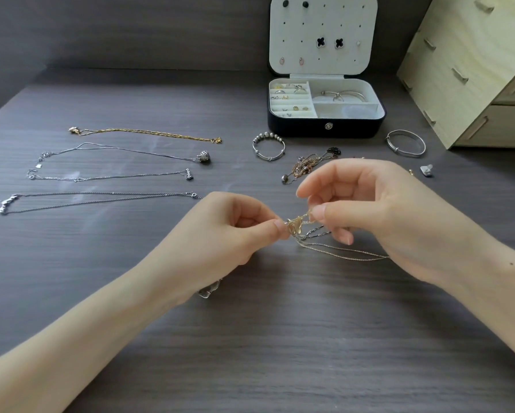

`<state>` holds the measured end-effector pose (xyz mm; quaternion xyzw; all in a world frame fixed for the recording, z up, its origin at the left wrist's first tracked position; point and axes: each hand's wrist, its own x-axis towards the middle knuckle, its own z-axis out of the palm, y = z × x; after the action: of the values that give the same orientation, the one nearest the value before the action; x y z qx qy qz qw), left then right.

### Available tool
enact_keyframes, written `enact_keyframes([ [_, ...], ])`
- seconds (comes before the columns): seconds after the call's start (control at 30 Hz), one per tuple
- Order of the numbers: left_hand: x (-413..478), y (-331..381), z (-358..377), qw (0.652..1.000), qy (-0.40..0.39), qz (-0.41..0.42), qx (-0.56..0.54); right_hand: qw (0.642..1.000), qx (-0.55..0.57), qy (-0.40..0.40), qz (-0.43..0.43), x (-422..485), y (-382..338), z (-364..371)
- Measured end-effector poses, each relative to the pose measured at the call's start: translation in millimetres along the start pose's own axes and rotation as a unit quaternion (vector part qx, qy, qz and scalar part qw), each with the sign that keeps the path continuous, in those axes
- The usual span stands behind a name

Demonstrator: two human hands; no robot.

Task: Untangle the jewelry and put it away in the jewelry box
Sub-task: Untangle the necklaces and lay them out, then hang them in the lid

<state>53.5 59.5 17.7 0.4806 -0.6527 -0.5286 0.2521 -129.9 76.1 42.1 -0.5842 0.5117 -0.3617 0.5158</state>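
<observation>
Gold pendant (pixel 295 227) sits between both hands, low over the wood-grain table (pixel 280 338). Left hand (pixel 235 231) pinches it thumb-to-forefinger from the left. Right hand (pixel 384 210) pinches the chain just beside it, up and to the right. The thin chains (pixel 345 253) trail off rightward under the right palm, so I'd guess the pull goes sideways. The open jewelry box (pixel 310 126) is well behind, past another tangled pile (pixel 305 166).
</observation>
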Motion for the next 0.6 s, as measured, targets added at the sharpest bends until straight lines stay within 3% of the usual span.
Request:
enact_keyframes([
  [0.2,-0.1,-1.0,-0.2,1.000,0.011,0.006,-0.009,0.999,0.007,0.016,0.039,0.6,1.9,1.5],
  [0.4,-2.9,0.6,2.2,0.994,0.011,0.079,0.075,0.994,0.081,0.024,0.065,4.7,4.0,2.2],
  [0.6,-3.4,0.9,4.5,0.990,-0.005,0.100,0.101,0.999,-0.048,0.004,-0.021,-0.2,4.8,7.6],
])
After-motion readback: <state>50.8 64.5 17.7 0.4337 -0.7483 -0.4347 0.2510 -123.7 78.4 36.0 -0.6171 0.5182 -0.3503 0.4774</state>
